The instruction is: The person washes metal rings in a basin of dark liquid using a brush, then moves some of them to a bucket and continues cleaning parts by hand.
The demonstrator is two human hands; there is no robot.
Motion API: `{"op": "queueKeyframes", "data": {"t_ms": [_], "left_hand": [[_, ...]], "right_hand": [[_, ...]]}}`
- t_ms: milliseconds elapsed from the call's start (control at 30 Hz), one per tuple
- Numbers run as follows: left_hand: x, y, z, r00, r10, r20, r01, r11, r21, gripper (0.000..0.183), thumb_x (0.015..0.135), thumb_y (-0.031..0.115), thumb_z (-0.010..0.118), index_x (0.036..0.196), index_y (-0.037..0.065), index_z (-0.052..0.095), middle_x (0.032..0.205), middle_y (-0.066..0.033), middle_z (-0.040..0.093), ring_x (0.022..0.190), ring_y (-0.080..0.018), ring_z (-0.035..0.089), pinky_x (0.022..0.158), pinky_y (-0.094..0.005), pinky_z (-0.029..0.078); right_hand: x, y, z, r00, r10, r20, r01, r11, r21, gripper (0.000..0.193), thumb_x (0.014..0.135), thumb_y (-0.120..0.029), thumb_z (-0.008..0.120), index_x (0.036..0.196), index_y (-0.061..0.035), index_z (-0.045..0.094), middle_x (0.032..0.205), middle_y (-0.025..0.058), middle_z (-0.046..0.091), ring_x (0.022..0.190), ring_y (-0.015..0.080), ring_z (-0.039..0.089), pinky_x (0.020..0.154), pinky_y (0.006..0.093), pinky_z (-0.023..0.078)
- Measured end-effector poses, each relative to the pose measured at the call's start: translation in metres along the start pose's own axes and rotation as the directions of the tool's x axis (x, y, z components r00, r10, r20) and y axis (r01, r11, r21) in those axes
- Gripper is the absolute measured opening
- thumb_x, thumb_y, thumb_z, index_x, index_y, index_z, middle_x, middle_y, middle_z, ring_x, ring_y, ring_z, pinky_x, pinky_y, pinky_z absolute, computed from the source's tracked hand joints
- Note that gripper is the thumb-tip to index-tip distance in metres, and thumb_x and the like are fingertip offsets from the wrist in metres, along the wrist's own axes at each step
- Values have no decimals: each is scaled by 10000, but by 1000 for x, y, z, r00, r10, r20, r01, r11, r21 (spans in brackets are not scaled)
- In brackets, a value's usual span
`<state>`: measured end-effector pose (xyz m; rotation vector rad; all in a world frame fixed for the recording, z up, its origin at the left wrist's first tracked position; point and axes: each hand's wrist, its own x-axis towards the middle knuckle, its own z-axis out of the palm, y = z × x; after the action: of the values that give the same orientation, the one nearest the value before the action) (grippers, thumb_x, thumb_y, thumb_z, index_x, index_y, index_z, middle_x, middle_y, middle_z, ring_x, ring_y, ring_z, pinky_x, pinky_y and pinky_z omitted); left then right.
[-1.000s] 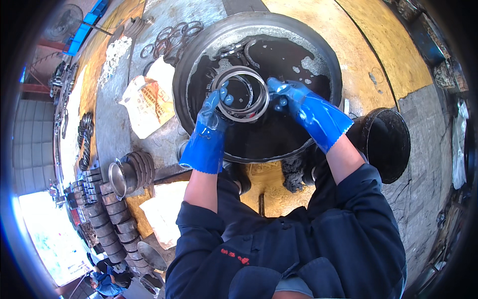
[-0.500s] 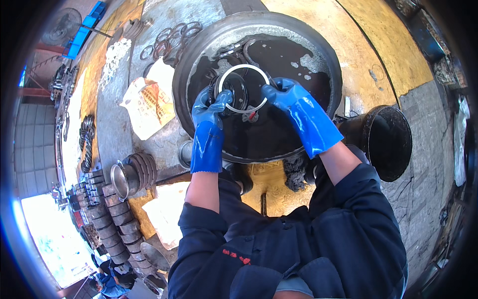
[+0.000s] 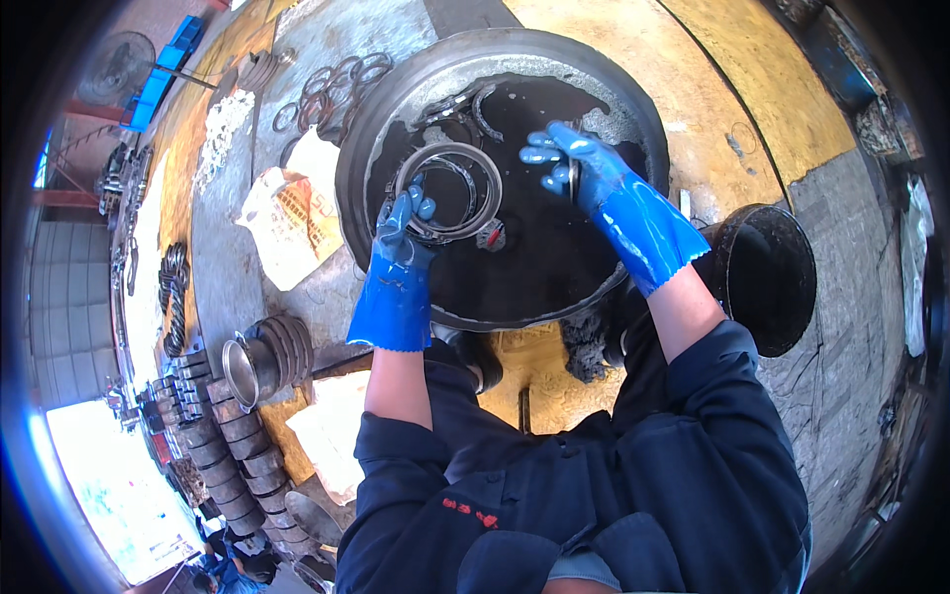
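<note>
My left hand, in a blue rubber glove, grips a grey metal ring by its left rim. Its fingers curl through the opening, and the ring is tilted above the dark liquid. Off to the right and apart from the ring is my right hand, gloved alike. A thin metal piece sits between its thumb and palm while some fingers extend; its kind is unclear. Both hands are over a wide round basin of black liquid. More rings lie partly sunk at its far side. A small grey and red thing shows below the held ring.
Several dark rings lie on the floor beyond the basin at left, near a white printed sack. A black bucket lies at the right. Stacked metal rings and rows of metal cylinders are at the left.
My right hand has let go of the ring and moved right and slightly up, its fingers loosening. The ring has shifted left and turned in my left hand, no longer reflecting bright white.
</note>
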<state>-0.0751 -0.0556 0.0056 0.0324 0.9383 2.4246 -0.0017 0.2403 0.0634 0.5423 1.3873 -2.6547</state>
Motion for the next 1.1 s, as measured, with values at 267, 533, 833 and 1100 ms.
{"op": "queueKeyframes", "data": {"t_ms": [267,533,833,1100], "left_hand": [[-5,-9,39,989,42,139,-35,998,-54,388,911,107,587,1267,-9,484,892,-24,621,814,-172,627,629,-316,555],[-6,-17,34,975,-2,-221,72,948,310,351,866,139,669,1174,2,570,1005,-89,673,855,-198,651,782,-306,529],[-12,-18,78,968,36,-247,101,850,516,273,819,86,708,1069,3,633,928,-76,680,815,-147,640,779,-276,515],[-10,-24,69,970,58,-238,69,867,494,267,817,26,686,1077,-11,637,965,-88,683,841,-166,658,783,-286,538]], "right_hand": [[-30,10,24,985,114,128,-98,988,-121,476,903,-399,594,1156,5,581,1071,84,655,977,152,619,779,280,507],[-34,11,26,937,88,338,-93,996,-1,357,911,-288,605,1142,-16,595,1055,93,654,944,166,637,847,312,533],[-18,22,17,982,33,184,4,980,-198,278,837,-189,709,1040,-7,654,919,106,693,768,147,660,658,243,506],[0,32,4,991,-53,119,89,941,-326,184,799,-189,756,890,-45,684,785,74,692,592,77,547,529,206,398]]}}
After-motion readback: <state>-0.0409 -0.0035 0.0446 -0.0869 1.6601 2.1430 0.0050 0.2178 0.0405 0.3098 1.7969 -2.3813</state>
